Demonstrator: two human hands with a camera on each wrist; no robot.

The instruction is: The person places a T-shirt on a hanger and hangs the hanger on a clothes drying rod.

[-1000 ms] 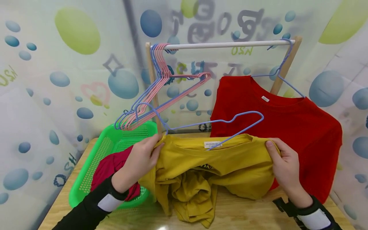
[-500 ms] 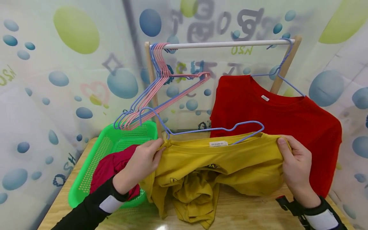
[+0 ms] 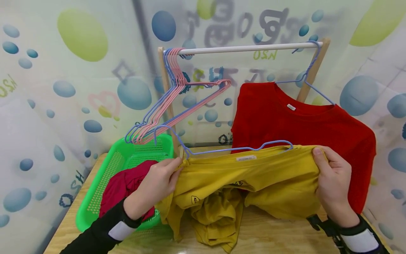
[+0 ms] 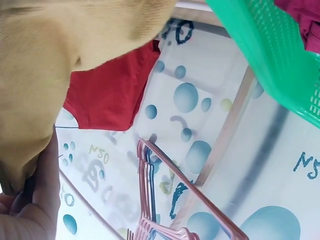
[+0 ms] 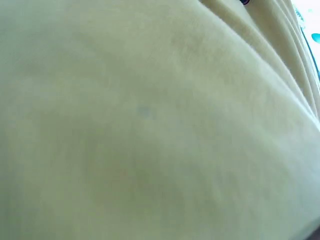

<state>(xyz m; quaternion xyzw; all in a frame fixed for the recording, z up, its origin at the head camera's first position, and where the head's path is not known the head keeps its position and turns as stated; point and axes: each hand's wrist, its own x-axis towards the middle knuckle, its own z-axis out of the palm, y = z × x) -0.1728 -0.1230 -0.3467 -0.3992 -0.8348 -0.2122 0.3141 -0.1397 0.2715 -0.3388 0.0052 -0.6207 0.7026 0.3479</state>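
Note:
A yellow shirt [image 3: 222,176] is stretched between both hands above the table, its lower part bunched underneath. At its left shoulder my left hand [image 3: 160,185] pinches the cloth beside the neck of a blue hanger [image 3: 219,151]. My right hand [image 3: 334,183] grips the other shoulder. The hanger's right end enters the neckline, and much of its lower part is hidden by the cloth. A white label [image 3: 246,158] shows inside the collar. In the left wrist view, fingers [image 4: 45,190] hold the shirt [image 4: 35,90]. Blurred cloth [image 5: 150,140] fills most of the right wrist view.
A rack with a white rail [image 3: 241,49] stands behind. Several pink and blue hangers [image 3: 177,84] hang at its left end, and a red shirt [image 3: 304,130] on a blue hanger at its right. A green basket [image 3: 90,190] holds dark red cloth [image 3: 123,183] on the wooden table [image 3: 269,236].
My right hand has moved rightward, pulling the yellow shirt wider. The hanger's right arm has sunk lower, deeper into the neckline. My left hand has stayed nearly in place.

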